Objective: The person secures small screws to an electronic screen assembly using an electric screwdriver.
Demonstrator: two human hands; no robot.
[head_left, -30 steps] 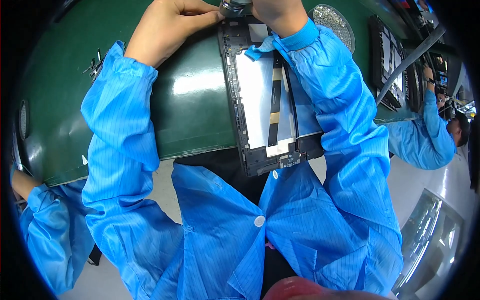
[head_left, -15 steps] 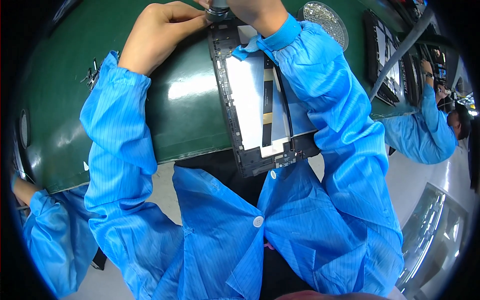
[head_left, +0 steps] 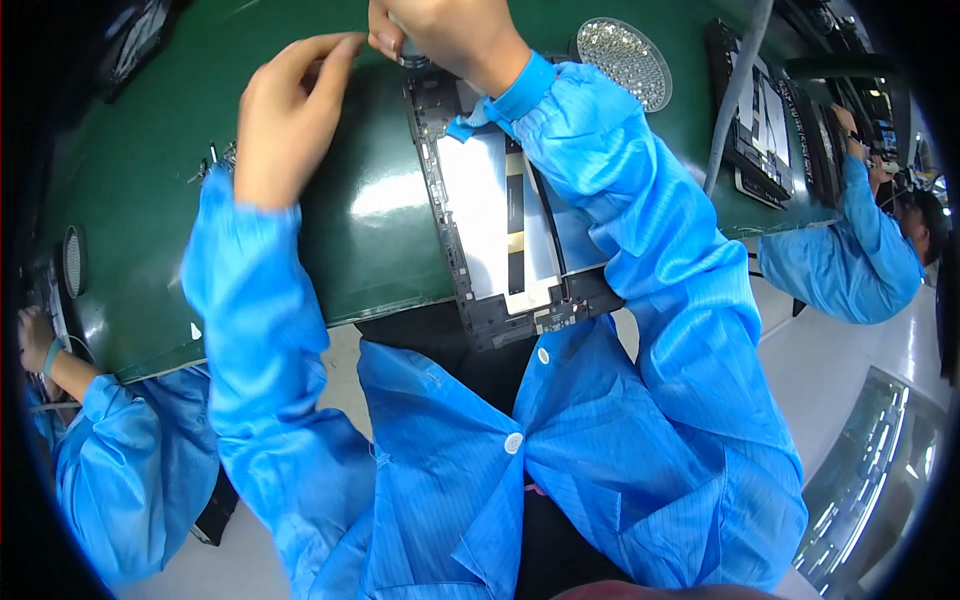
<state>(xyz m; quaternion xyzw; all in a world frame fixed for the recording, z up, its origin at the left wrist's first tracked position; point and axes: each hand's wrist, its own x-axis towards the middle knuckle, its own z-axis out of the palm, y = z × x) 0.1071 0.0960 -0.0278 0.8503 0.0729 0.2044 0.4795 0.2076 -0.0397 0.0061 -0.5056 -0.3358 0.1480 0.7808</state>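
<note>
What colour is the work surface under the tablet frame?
Dark green work surface, seen in the head view.

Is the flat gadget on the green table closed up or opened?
Opened. The tablet frame lies flat with its white inside, ribbon cable and bottom circuit board showing.

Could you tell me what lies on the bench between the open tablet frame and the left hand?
In the head view, only bare green mat lies between the tablet frame and the left hand.
</note>
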